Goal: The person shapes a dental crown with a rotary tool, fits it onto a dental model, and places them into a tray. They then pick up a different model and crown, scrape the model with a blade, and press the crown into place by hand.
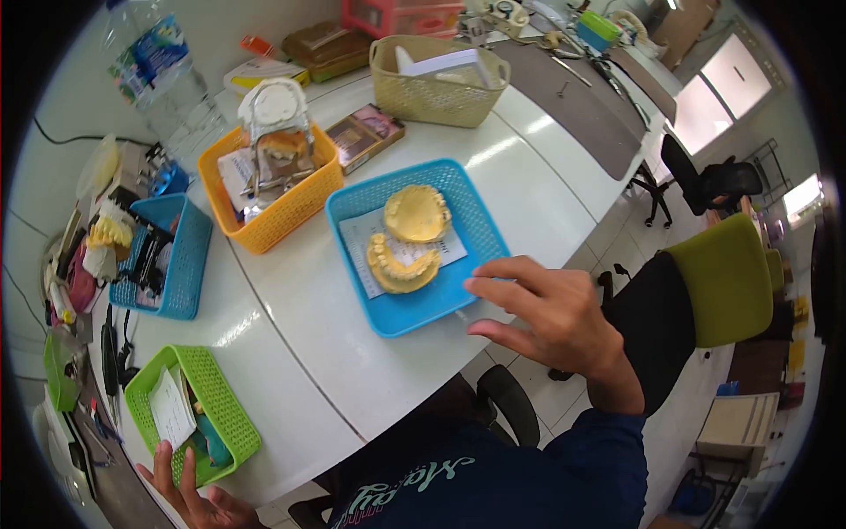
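Two yellow plaster dental casts lie on a printed paper (359, 236) in a blue plastic basket (414, 315). One dental cast (418, 214) sits toward the back; the other cast (402, 269), with its row of teeth showing, is nearer the front. At the basket's right front rim is my right hand (551, 313), thumb and fingers apart, holding nothing. My left hand (198, 498) has its fingers spread at the front edge of a green basket (233, 419), which contains a white paper slip (172, 408) and a teal piece (211, 441).
An orange basket (282, 225) behind holds a metal articulator and a white cast. Left of it stands another blue basket (187, 273) with dark tools. A beige basket (432, 106), a flat box (366, 137) and a water bottle (167, 79) line the back. A green chair (723, 282) is at right.
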Tool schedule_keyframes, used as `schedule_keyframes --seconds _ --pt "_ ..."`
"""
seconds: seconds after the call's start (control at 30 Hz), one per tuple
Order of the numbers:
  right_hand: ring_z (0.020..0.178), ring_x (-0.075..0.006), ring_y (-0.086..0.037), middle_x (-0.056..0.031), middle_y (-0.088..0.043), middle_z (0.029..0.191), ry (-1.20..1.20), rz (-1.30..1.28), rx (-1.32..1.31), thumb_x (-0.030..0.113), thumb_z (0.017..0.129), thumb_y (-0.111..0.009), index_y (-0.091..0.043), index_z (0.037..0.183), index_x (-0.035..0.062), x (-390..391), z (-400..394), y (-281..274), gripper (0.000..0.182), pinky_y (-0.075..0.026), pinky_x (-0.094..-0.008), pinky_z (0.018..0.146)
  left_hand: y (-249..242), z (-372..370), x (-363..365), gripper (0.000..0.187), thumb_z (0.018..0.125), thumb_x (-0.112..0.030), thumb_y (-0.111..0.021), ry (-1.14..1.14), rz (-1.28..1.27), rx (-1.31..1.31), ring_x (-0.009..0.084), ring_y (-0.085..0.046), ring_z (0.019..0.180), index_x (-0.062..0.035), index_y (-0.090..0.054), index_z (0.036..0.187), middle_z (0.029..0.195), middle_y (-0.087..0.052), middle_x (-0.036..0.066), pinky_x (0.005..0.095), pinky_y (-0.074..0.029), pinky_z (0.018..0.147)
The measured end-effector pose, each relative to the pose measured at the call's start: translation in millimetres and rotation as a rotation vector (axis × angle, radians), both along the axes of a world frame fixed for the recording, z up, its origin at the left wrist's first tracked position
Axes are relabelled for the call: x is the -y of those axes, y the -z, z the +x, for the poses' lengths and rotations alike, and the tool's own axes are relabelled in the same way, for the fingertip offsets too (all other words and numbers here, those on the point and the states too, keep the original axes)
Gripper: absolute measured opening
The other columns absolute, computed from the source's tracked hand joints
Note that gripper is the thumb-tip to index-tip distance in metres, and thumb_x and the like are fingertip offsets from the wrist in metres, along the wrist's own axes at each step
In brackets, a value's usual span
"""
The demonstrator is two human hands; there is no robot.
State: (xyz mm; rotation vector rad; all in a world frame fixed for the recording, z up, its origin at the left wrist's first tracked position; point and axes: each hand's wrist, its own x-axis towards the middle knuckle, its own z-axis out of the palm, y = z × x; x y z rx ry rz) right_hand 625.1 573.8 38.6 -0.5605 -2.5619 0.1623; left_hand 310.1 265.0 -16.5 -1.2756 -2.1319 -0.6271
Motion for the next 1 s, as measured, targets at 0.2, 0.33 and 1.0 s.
schedule_keyframes --seconds 0.2,0.33,1.0 --pt "0.068 -0.02 -0.065 -0.0051 -0.059 0.08 0.025 0.056 -0.06 0.015 0.082 -0.076 -0.06 0.089 0.006 -4 2 15 0.02 -0.053 -0.032 0.058 -10 22 -21 0.044 0.102 -0.041 -0.052 0.082 0.204 -0.011 0.0348 -0.065 0.109 -0.0025 -0.073 0.104 0.112 -0.07 0.015 0.0621 -0.033 0.11" --pt "0.067 -0.0211 -0.065 -0.0049 -0.06 0.081 0.09 0.043 -0.03 0.014 0.082 -0.076 -0.061 0.091 0.0063 -7 22 1 0.019 -0.053 -0.0328 0.059 -15 34 -22 0.06 0.101 -0.054 -0.047 0.001 0.213 0.022 0.0371 -0.063 0.112 0.0 -0.073 0.103 0.115 -0.069 0.02 0.0619 -0.032 0.11" --pt "0.09 -0.0436 -0.067 -0.0224 -0.07 0.096 0.868 0.294 0.008 0.021 0.086 -0.074 -0.066 0.102 -0.0002 -257 184 7 0.028 -0.052 -0.047 0.077 8 29 -16 0.05 0.102 -0.04 -0.051 -0.057 0.214 0.164 0.0361 -0.046 0.135 0.0001 -0.055 0.132 0.146 -0.045 0.019 0.0532 -0.035 0.114"
